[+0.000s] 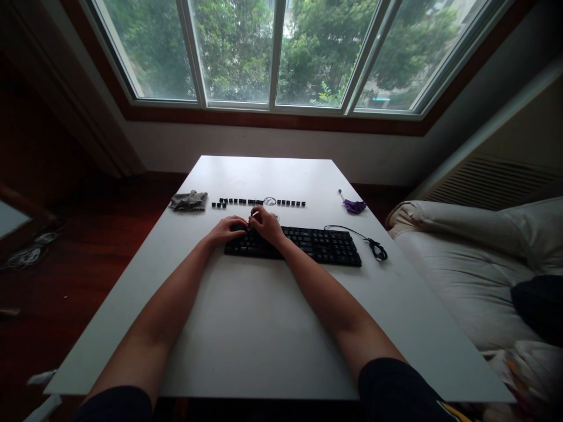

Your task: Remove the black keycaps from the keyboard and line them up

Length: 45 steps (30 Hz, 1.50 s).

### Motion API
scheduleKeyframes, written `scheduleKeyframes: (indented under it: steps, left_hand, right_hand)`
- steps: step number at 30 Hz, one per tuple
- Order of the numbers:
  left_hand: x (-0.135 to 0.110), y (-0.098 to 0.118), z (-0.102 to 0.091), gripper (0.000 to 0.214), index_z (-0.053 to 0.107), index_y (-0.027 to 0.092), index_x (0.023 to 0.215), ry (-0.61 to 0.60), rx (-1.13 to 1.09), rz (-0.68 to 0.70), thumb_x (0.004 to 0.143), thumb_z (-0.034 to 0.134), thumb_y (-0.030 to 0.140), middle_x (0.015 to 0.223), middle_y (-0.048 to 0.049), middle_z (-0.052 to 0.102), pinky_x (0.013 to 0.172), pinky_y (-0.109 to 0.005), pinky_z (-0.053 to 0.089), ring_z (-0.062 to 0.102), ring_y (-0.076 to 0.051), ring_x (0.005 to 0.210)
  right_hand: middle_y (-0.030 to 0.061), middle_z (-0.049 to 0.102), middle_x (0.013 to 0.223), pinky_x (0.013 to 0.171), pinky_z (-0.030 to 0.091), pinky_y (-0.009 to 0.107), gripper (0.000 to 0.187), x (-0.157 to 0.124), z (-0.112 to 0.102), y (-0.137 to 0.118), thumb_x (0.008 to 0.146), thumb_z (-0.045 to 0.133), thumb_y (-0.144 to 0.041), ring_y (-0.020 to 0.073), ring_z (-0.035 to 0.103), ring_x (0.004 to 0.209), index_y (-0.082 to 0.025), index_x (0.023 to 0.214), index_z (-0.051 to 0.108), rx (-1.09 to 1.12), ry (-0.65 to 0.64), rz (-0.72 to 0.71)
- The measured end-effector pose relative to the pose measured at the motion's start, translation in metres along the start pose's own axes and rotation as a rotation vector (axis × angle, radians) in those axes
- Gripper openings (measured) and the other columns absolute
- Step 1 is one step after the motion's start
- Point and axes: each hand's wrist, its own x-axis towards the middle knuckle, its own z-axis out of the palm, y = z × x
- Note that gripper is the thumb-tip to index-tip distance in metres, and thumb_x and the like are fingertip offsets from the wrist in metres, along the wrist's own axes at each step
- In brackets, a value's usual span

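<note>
While keyboard (pixel 321 243) is touched at left end by L hand (pixel 225 230) (grip unclear), white stick (pixel 255 214) is pinched by R hand (pixel 268 225).

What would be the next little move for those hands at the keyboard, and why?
Probably to work the white stick in the right hand along the left end of the keyboard, while the left hand steadies it. A row of keycaps lies behind the keyboard, so that end may be bare, and both hands are on it.
</note>
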Motion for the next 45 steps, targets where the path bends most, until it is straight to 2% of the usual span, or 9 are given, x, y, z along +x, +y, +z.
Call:
scheduleKeyframes:
  steps: [12, 16, 22, 26, 31, 35, 40, 45]
  left_hand:
    - [-0.001, 0.004, -0.001, 0.033, 0.075, 0.027, 0.109, -0.016, 0.018, -0.005, 0.085, 0.068, 0.049, 0.123, -0.0068, 0.068, 0.113, -0.043, 0.041, 0.06, -0.027, 0.12]
    - [-0.001, 0.003, 0.0, 0.034, 0.075, 0.027, 0.11, -0.01, 0.023, -0.013, 0.085, 0.068, 0.049, 0.124, -0.0068, 0.068, 0.112, -0.043, 0.042, 0.06, -0.027, 0.12]
    - [0.0, 0.005, 0.0, 0.033, 0.076, 0.027, 0.107, -0.019, 0.028, -0.017, 0.084, 0.068, 0.05, 0.122, -0.0065, 0.069, 0.112, -0.044, 0.043, 0.061, -0.027, 0.118]
    - [0.001, 0.008, 0.0, 0.033, 0.076, 0.027, 0.106, -0.024, 0.027, -0.03, 0.084, 0.068, 0.051, 0.12, -0.0067, 0.07, 0.111, -0.044, 0.044, 0.062, -0.027, 0.115]
    - [-0.001, 0.011, 0.0, 0.032, 0.077, 0.027, 0.104, -0.028, 0.025, -0.025, 0.084, 0.068, 0.051, 0.121, -0.0065, 0.069, 0.11, -0.043, 0.044, 0.062, -0.026, 0.116]
    - [-0.001, 0.01, 0.001, 0.032, 0.076, 0.027, 0.106, -0.021, 0.026, -0.025, 0.084, 0.069, 0.049, 0.12, -0.0066, 0.07, 0.11, -0.044, 0.044, 0.062, -0.026, 0.115]
    - [-0.001, 0.008, 0.001, 0.032, 0.076, 0.027, 0.106, -0.015, 0.018, -0.016, 0.085, 0.068, 0.05, 0.12, -0.0066, 0.07, 0.11, -0.044, 0.044, 0.062, -0.027, 0.116]
    - [-0.001, 0.007, 0.002, 0.035, 0.075, 0.027, 0.107, -0.015, 0.017, -0.025, 0.083, 0.069, 0.051, 0.12, -0.007, 0.07, 0.109, -0.045, 0.045, 0.062, -0.028, 0.116]
  right_hand:
    - [-0.0007, 0.074, 0.081, 0.072, 0.05, 0.026, 0.022, -0.001, -0.003, -0.002, 0.092, 0.056, -0.036, 0.0166, 0.069, 0.07, -0.025, 0.111, 0.058, -0.018, -0.024, 0.004]
    - [-0.0014, 0.075, 0.081, 0.072, 0.052, 0.027, 0.021, 0.002, -0.005, 0.001, 0.09, 0.058, -0.034, 0.0161, 0.07, 0.071, -0.025, 0.109, 0.057, 0.026, -0.072, 0.019]
    - [-0.0023, 0.073, 0.074, 0.061, 0.055, 0.025, 0.014, 0.006, -0.005, 0.013, 0.09, 0.057, -0.033, 0.0146, 0.071, 0.061, -0.023, 0.099, 0.052, 0.285, -0.108, 0.218]
    - [-0.0028, 0.072, 0.071, 0.057, 0.055, 0.024, 0.013, 0.007, -0.002, 0.016, 0.089, 0.06, -0.031, 0.0146, 0.071, 0.058, -0.023, 0.095, 0.052, 0.289, -0.077, 0.249]
    - [-0.0019, 0.071, 0.065, 0.052, 0.054, 0.024, 0.01, 0.011, 0.003, 0.019, 0.088, 0.059, -0.027, 0.0152, 0.069, 0.053, -0.023, 0.089, 0.05, 0.323, -0.059, 0.367]
    - [-0.0034, 0.071, 0.068, 0.056, 0.053, 0.023, 0.014, 0.008, 0.002, 0.018, 0.089, 0.059, -0.033, 0.0137, 0.069, 0.057, -0.023, 0.095, 0.053, 0.3, -0.108, 0.26]
    - [-0.004, 0.073, 0.074, 0.065, 0.049, 0.023, 0.016, -0.002, -0.003, 0.002, 0.087, 0.061, -0.034, 0.0128, 0.065, 0.062, -0.025, 0.101, 0.06, 0.041, -0.068, 0.024]
    - [-0.0026, 0.073, 0.08, 0.067, 0.046, 0.022, 0.02, -0.007, -0.01, -0.009, 0.085, 0.065, -0.028, 0.0127, 0.063, 0.065, -0.026, 0.104, 0.063, -0.096, -0.106, -0.135]
